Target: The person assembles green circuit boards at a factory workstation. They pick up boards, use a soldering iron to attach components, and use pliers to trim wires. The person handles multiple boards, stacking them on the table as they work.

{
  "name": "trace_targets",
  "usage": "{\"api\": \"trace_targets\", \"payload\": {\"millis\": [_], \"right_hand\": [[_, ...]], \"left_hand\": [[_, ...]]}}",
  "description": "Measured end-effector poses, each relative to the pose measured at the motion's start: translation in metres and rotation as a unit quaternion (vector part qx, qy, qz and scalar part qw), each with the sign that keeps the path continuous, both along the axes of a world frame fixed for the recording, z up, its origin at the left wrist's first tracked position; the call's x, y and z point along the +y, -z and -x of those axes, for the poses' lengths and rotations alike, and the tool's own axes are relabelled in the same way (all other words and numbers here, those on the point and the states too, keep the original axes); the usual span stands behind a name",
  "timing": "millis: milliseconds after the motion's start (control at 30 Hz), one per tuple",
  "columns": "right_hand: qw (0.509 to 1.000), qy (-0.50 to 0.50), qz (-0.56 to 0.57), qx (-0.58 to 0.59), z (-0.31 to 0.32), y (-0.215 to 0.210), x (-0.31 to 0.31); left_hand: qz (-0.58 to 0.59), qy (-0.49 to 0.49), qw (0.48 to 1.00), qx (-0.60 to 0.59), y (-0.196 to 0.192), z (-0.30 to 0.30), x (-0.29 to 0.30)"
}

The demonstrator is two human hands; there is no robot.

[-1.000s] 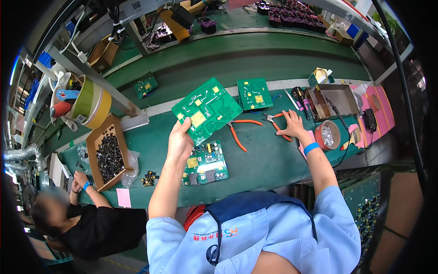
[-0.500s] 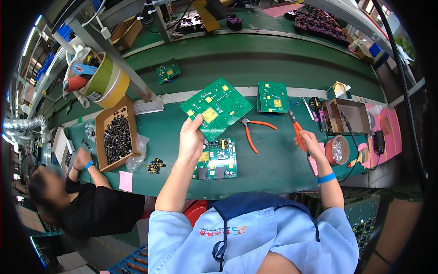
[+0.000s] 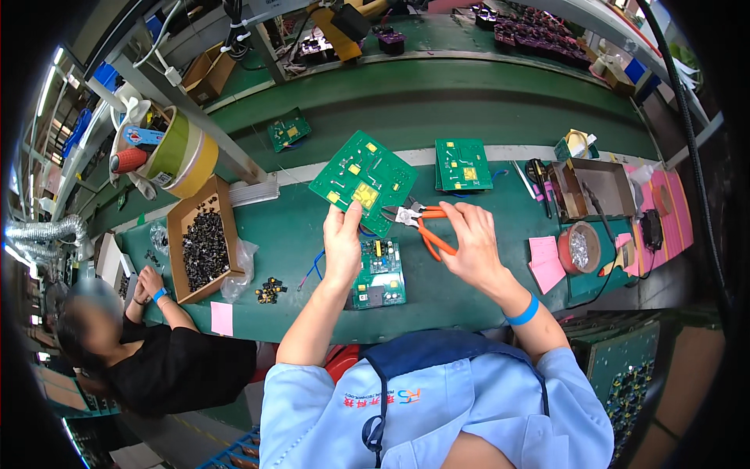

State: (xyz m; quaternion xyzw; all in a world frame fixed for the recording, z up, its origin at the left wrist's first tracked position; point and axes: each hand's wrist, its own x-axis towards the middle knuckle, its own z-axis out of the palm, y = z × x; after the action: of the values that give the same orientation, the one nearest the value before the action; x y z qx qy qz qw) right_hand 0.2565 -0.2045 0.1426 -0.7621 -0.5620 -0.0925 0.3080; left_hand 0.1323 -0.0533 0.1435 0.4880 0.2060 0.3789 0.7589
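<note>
Green tabletop (image 3: 445, 305): held circuit board (image 3: 379, 173) is raised over it, trace face showing, above the populated circuit board (image 3: 383, 273). Left hand (image 3: 342, 244) pinches its lower edge, thumb on the near face. Right hand (image 3: 475, 248) has fingers around the orange-handled pliers (image 3: 408, 215). Change: pliers are away to the right half a second ago, now at the board's lower-right edge; contact unclear. Reads as tool and board lined up.

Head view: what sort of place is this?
Probably an electronics assembly workshop: the left hand holds a green circuit board, the right hand holds orange-handled pliers by the board's edge, and a cardboard box holds small dark parts.
</note>
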Motion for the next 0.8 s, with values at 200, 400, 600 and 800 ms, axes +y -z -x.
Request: {"api": "trace_targets", "payload": {"millis": [200, 400, 600, 800], "right_hand": [[1.000, 0.013, 0.024, 0.010, 0.000, 0.004, -0.005], [1.000, 0.014, 0.011, 0.009, -0.001, 0.009, -0.007], [0.999, 0.006, 0.009, 0.049, -0.003, 0.016, -0.012], [0.961, 0.002, -0.035, 0.276, -0.001, 0.033, -0.030]], "left_hand": [[-0.024, -0.001, 1.000, -0.002, 0.004, -0.001, -0.004], [-0.045, 0.008, 0.999, 0.010, 0.010, -0.003, -0.002], [-0.090, 0.023, 0.995, 0.037, 0.001, -0.009, -0.005], [-0.111, 0.055, 0.989, 0.082, 0.011, -0.025, -0.006]]}}
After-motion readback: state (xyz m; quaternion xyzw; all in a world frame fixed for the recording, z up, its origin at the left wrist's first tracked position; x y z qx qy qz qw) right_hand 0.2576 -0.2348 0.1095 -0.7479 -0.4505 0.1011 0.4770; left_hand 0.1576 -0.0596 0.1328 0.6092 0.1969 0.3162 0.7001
